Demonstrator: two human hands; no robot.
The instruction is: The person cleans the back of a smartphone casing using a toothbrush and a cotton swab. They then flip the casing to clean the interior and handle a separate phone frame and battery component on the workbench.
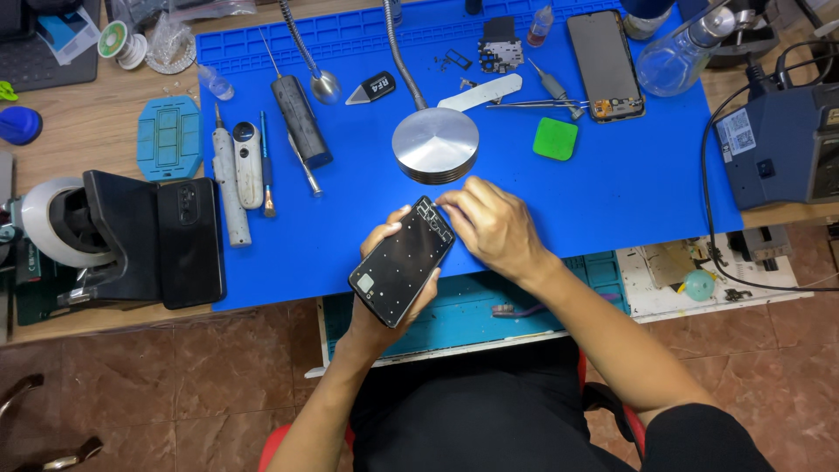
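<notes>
Over the blue mat's near edge, the left hand (384, 284) grips an opened black phone frame (403, 261) while right-hand fingers (454, 203) pinch at its top end; disassembly looks midway, parts already lying on the table (96, 131).

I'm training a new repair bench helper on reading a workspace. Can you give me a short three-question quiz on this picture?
1. Which hand cradles the opened phone from beneath?
2. True or false: the round metal disc lies on the blue mat.
3. Where do the fingertips of the right hand touch the phone? A) its top end, nearest the disc B) its bottom end C) nowhere

Key
1. The left hand; its fingers wrap around the phone's edges.
2. True; the disc lies flat on the mat just beyond the phone.
3. A; the fingertips pinch at the top end.
</notes>
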